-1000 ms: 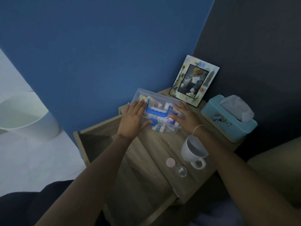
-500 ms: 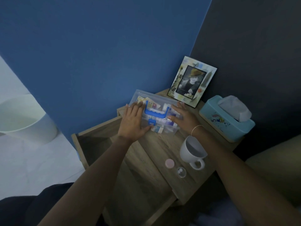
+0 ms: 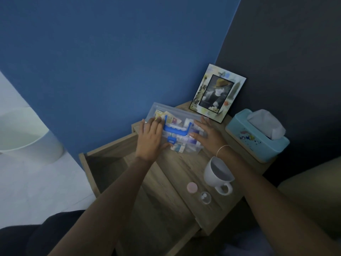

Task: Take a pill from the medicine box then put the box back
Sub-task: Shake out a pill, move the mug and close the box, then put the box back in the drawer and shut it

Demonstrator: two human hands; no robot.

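A clear plastic medicine box [image 3: 180,133] with a blue handle and blue latch rests on the wooden nightstand [image 3: 177,169], near the back by the blue wall. Its lid is down and packets show through it. My left hand [image 3: 150,139] lies flat on the box's left side, thumb near the latch. My right hand [image 3: 207,134] lies flat on its right side, fingers spread. A small clear cup [image 3: 205,197] with a white pill inside stands at the front, beside a pink cap [image 3: 191,187].
A white mug [image 3: 218,175] stands just under my right wrist. A picture frame [image 3: 217,93] leans at the back corner and a light blue tissue box [image 3: 256,136] sits on the right. The nightstand's drawer [image 3: 110,169] is pulled open on the left. A white bin [image 3: 25,135] stands far left.
The blue handle has folded down flat onto the lid. Both hands stay pressed on the box, having shifted only slightly.
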